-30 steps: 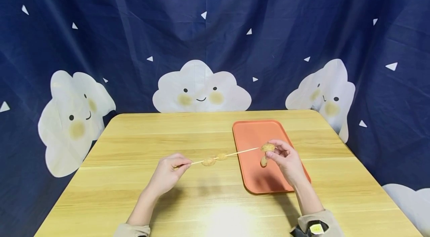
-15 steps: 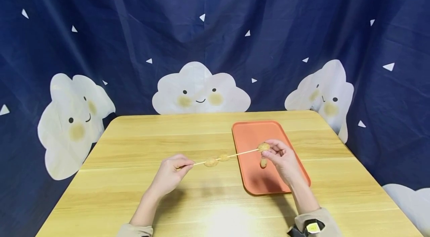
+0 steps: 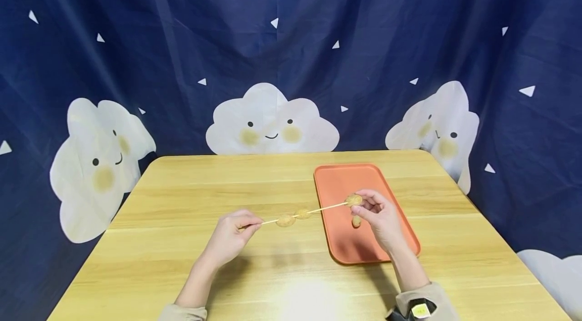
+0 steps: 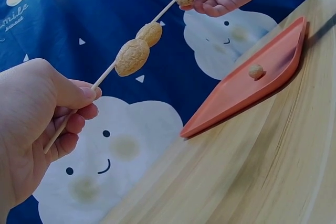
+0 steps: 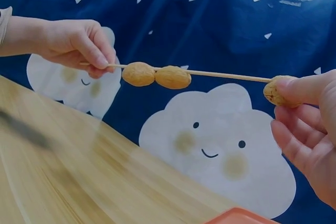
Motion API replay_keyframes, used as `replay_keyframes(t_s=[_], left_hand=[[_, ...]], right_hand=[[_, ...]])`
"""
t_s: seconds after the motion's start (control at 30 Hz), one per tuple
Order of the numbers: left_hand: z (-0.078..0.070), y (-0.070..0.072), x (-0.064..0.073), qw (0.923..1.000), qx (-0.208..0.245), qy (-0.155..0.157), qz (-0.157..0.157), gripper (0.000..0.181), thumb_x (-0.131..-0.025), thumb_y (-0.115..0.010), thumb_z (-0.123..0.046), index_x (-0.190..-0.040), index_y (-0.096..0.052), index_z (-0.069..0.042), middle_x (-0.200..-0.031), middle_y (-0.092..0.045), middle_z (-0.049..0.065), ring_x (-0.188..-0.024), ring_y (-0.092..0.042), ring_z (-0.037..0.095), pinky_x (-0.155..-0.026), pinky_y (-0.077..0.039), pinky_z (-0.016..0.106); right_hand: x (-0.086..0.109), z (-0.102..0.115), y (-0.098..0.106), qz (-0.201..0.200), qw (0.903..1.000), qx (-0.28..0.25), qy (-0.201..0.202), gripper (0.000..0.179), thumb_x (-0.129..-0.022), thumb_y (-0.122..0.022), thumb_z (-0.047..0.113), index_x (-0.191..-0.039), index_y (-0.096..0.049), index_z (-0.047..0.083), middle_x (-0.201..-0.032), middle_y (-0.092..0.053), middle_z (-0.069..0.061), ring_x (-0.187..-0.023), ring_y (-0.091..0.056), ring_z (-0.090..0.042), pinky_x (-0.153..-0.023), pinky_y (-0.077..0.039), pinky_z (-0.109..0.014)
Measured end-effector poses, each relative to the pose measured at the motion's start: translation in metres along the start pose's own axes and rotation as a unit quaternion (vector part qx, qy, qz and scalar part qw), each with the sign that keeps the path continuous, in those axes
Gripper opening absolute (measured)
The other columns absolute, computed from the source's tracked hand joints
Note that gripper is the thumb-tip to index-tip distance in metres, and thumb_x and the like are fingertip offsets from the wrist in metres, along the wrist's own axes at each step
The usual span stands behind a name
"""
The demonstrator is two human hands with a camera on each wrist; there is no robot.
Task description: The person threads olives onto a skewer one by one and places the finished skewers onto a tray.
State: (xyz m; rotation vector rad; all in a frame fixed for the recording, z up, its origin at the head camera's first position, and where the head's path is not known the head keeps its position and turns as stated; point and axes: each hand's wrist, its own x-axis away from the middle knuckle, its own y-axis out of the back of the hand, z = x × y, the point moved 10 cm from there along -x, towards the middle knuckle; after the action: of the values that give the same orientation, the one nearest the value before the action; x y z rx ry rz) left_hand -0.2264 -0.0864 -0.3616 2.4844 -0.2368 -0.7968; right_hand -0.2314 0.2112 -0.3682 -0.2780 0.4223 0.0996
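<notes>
My left hand (image 3: pixel 229 236) pinches the lower end of a thin wooden skewer (image 3: pixel 333 206), held slanting above the table. Threaded on it, side by side, are two golden-brown, wrinkled, oval fried balls (image 5: pixel 138 74). At the skewer's far end, my right hand (image 3: pixel 381 219) pinches a third fried ball (image 5: pixel 273 92) between thumb and fingers. The skewer's point is hidden at this ball. One more fried ball (image 4: pixel 255 71) lies on the orange tray (image 3: pixel 336 184), below the right hand.
The tray lies on the right half of a wooden table (image 3: pixel 191 179). Behind the table hangs a dark blue curtain (image 3: pixel 245 33) with white clouds and triangles. A dark strap with a yellow patch (image 3: pixel 420 310) is on the right wrist.
The third fried ball, apart from the skewer's tip a second ago, has moved left with my right hand onto the tip. The left hand has shifted slightly right and stays on the skewer.
</notes>
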Motion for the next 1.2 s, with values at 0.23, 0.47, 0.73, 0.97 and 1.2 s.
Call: replay_keyframes(t_s=[0.23, 0.47, 0.73, 0.97, 1.2], left_hand=[[0.001, 0.000, -0.001, 1.0000, -0.002, 0.004, 0.002, 0.011, -0.078, -0.069, 0.002, -0.084, -0.074, -0.006, -0.082, -0.066, -0.002, -0.074, -0.058, 0.006, -0.064, -0.049, 0.024], [0.001, -0.001, 0.000, 1.0000, 0.001, 0.010, 0.000, 0.015, -0.078, -0.069, 0.003, -0.083, -0.074, -0.010, -0.080, -0.066, -0.004, -0.071, -0.055, 0.005, -0.062, -0.047, 0.024], [-0.001, -0.003, -0.001, 1.0000, -0.001, -0.001, -0.004, 0.016, -0.076, -0.070, 0.005, -0.082, -0.074, -0.010, -0.079, -0.065, -0.009, -0.071, -0.056, 0.005, -0.062, -0.048, 0.024], [-0.002, -0.003, 0.000, 1.0000, 0.005, -0.001, -0.005, 0.017, -0.077, -0.069, 0.005, -0.083, -0.074, -0.010, -0.080, -0.065, -0.007, -0.071, -0.056, 0.006, -0.062, -0.048, 0.023], [-0.003, -0.003, 0.000, 0.9999, 0.009, 0.008, -0.004, 0.016, -0.078, -0.069, 0.004, -0.083, -0.074, -0.010, -0.080, -0.065, -0.006, -0.072, -0.057, 0.007, -0.064, -0.048, 0.024]], right_hand=[[-0.002, -0.001, -0.004, 0.011, 0.9999, 0.000, 0.006, 0.033, -0.081, -0.056, -0.017, -0.105, -0.063, 0.004, -0.088, -0.066, -0.002, -0.075, -0.060, -0.012, -0.060, -0.048, -0.020], [-0.002, -0.002, -0.005, 0.009, 0.9999, -0.009, 0.008, 0.032, -0.081, -0.059, -0.016, -0.104, -0.065, 0.005, -0.091, -0.067, -0.003, -0.079, -0.061, -0.012, -0.062, -0.049, -0.020], [-0.002, 0.001, -0.009, 0.017, 0.9992, -0.020, 0.030, 0.039, -0.075, -0.057, -0.022, -0.102, -0.066, 0.004, -0.095, -0.068, -0.004, -0.084, -0.062, -0.013, -0.070, -0.051, -0.021], [-0.002, 0.003, -0.013, 0.027, 0.9985, -0.020, 0.044, 0.039, -0.075, -0.058, -0.022, -0.102, -0.065, 0.004, -0.097, -0.068, -0.005, -0.084, -0.062, -0.014, -0.070, -0.051, -0.021], [-0.002, 0.005, -0.015, 0.036, 0.9976, -0.028, 0.053, 0.039, -0.076, -0.058, -0.022, -0.103, -0.065, 0.004, -0.099, -0.067, -0.006, -0.087, -0.062, -0.014, -0.073, -0.051, -0.022]])
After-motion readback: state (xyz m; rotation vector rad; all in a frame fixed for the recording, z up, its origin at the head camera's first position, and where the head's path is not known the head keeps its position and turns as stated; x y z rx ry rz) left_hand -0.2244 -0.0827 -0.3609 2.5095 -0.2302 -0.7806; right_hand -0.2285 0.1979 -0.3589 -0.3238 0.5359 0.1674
